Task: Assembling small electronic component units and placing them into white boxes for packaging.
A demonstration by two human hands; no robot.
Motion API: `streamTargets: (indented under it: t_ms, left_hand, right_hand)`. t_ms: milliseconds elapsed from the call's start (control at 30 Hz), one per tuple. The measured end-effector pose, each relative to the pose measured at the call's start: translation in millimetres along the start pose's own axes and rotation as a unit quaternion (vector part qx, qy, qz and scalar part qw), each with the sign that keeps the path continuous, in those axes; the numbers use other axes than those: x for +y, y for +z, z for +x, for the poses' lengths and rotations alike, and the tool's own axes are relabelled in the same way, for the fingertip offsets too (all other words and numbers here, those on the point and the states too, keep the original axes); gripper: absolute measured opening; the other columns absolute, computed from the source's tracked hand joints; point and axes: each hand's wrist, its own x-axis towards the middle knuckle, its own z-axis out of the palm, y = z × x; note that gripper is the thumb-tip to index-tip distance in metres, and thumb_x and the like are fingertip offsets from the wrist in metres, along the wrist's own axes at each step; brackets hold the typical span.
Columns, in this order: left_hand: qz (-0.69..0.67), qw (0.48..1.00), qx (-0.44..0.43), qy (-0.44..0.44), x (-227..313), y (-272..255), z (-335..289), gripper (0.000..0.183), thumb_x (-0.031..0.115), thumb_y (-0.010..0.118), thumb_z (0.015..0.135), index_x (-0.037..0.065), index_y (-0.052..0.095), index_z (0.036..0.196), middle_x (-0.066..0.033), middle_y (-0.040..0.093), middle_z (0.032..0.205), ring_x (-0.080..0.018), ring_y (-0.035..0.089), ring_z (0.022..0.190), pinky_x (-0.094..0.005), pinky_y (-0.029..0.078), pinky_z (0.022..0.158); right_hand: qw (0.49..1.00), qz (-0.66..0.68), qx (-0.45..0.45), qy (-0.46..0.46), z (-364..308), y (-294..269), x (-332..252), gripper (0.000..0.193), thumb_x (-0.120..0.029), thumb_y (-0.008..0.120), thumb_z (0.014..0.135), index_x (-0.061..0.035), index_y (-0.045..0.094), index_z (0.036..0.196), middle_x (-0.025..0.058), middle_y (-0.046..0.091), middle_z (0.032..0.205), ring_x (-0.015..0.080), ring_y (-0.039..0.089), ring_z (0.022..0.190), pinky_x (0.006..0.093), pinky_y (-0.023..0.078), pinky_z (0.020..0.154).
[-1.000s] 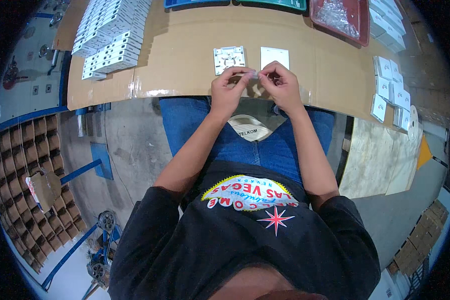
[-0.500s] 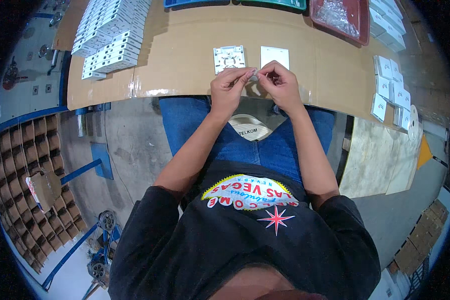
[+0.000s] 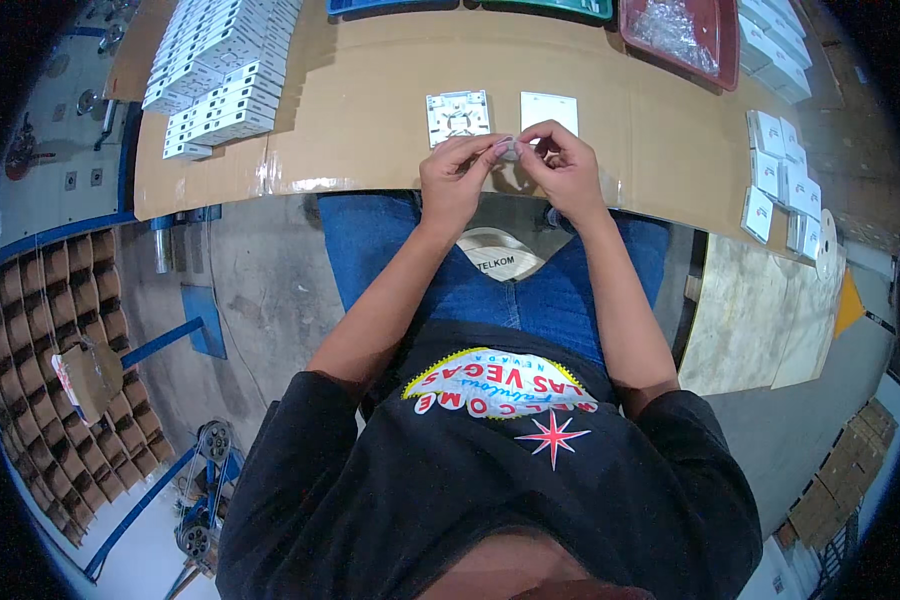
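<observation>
Between my two hands, near the table's front edge, is a small, pale, see-through piece (image 3: 509, 150) that looks like plastic; its exact kind is too small to make out. My left hand (image 3: 453, 180) pinches it from one side with thumb and forefinger. From the other side my right hand (image 3: 567, 172) is closed on it the same way. Just beyond my left hand lies an open white square housing (image 3: 459, 112) with its inner parts showing. Beside it, past my right hand, rests a plain white square cover (image 3: 550, 110), its near edge partly hidden by my fingers.
Stacked white boxes (image 3: 228, 105) rise at the table's left. A red bin (image 3: 728, 60) of clear plastic packets stands at the back right, beside a green tray (image 3: 560, 8) and a blue tray (image 3: 390, 5). Small white boxes (image 3: 767, 175) line the right edge of the cardboard-covered table (image 3: 360, 120).
My fingertips have shifted very slightly around the small piece, with the right forefinger a little more raised. Everything else stays in place.
</observation>
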Motion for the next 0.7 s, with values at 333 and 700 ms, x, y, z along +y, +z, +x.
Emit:
streamTargets:
  t_ms: [333, 700]
  left_hand:
    - [-0.004, 1.0, 0.01, 0.006, -3.1, 1.1, -0.5, 0.016, 0.01, 0.077, 0.089, 0.006, 0.08, 0.104, -0.0076, 0.077, 0.09, -0.017, 0.068, 0.082, -0.0311, 0.051, 0.078]
    - [0.014, 1.0, 0.008, 0.017, -5.5, 0.4, 0.1, 0.016, 0.01, 0.077, 0.089, 0.007, 0.081, 0.104, -0.0072, 0.077, 0.09, -0.0175, 0.068, 0.083, -0.0321, 0.051, 0.08]
  right_hand:
    - [1.0, 0.003, 0.011, -0.015, 1.1, 3.1, 9.5, 0.013, -0.008, 0.075, 0.092, -0.0036, 0.072, 0.104, -0.0033, 0.067, 0.087, 0.0, 0.053, 0.07, 0.0187, 0.041, 0.055]
    - [0.996, 0.085, -0.002, -0.004, 0.4, 7.0, 10.9, 0.009, -0.002, 0.071, 0.093, -0.0014, 0.064, 0.097, 0.0038, 0.066, 0.102, 0.0066, 0.059, 0.085, 0.0213, 0.047, 0.072]
